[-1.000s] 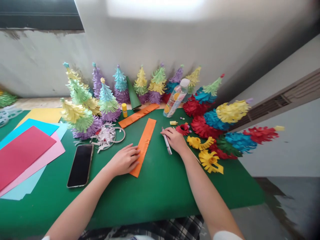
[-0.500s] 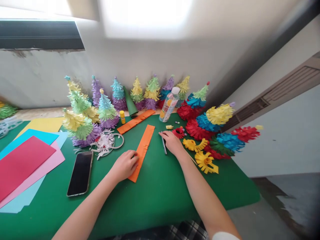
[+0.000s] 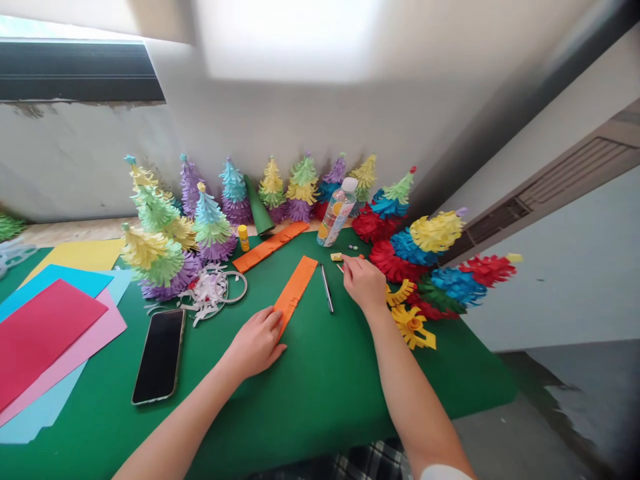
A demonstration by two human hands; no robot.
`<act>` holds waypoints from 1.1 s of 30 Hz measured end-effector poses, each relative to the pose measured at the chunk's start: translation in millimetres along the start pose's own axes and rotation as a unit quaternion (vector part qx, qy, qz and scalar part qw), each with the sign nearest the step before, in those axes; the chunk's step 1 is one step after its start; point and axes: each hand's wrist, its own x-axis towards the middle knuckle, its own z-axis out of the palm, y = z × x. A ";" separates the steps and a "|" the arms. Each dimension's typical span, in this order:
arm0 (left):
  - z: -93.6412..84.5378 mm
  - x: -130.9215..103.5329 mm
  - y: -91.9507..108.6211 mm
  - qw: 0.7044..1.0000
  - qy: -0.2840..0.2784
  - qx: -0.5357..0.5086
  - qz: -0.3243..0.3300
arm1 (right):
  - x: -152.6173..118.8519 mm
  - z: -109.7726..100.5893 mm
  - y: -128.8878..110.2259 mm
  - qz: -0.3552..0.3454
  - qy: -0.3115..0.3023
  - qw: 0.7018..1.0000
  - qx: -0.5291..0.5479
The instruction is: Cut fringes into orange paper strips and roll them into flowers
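My left hand (image 3: 256,341) is closed on the lower end of an orange paper strip (image 3: 297,288), its thumb off to the side. The strip slants away from me and has small cuts or folds along one edge. Over to the right, my right hand (image 3: 364,283) has its fingers pinched, with the pale tip of a thin stick (image 3: 341,268) showing beside them; the rest of the stick is hidden. A small yellow paper piece (image 3: 337,257) lies just beyond those fingertips. Between both hands a silver pen (image 3: 327,288) rests on the green table (image 3: 320,400).
Fringed paper trees (image 3: 305,190) line the wall, with a bottle (image 3: 337,212) and a green paper cone (image 3: 259,207) among them. A second orange strip (image 3: 270,248), glue stick (image 3: 243,238), phone (image 3: 159,357), paper scraps (image 3: 210,290), coloured sheets (image 3: 50,333) and yellow fringed curls (image 3: 413,327) lie around.
My right hand has left the silver pen and moved right, to the stick. My left hand has shifted slightly down and right at the orange strip, whose far end tilts a little more rightward.
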 end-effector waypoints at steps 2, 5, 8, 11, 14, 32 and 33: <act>3.2 -0.3 0.9 1.000 -0.001 0.000 -0.008 | -6.3 -8.5 0.9 0.032 0.019 0.999 -0.006; 8.7 -0.4 1.6 1.000 0.002 -0.005 -0.023 | -21.4 -21.3 3.4 0.097 0.007 0.995 -0.026; 11.2 0.1 1.8 0.999 0.003 -0.012 -0.034 | -33.8 -29.8 6.5 0.136 -0.046 0.988 -0.059; 9.0 0.5 0.8 0.999 -0.002 -0.012 -0.042 | -36.2 -30.8 5.6 0.135 -0.131 0.979 -0.085; 4.5 -0.7 -3.1 0.998 -0.005 -0.006 -0.059 | -32.1 -25.6 0.7 0.118 -0.187 0.971 -0.094; 13.0 -13.9 -23.0 0.992 0.023 0.007 -0.124 | -19.8 2.1 -22.4 0.119 -0.137 0.983 0.002; 12.6 -14.2 -23.6 0.992 0.022 0.009 -0.124 | -19.8 5.2 -24.3 0.115 -0.141 0.983 0.016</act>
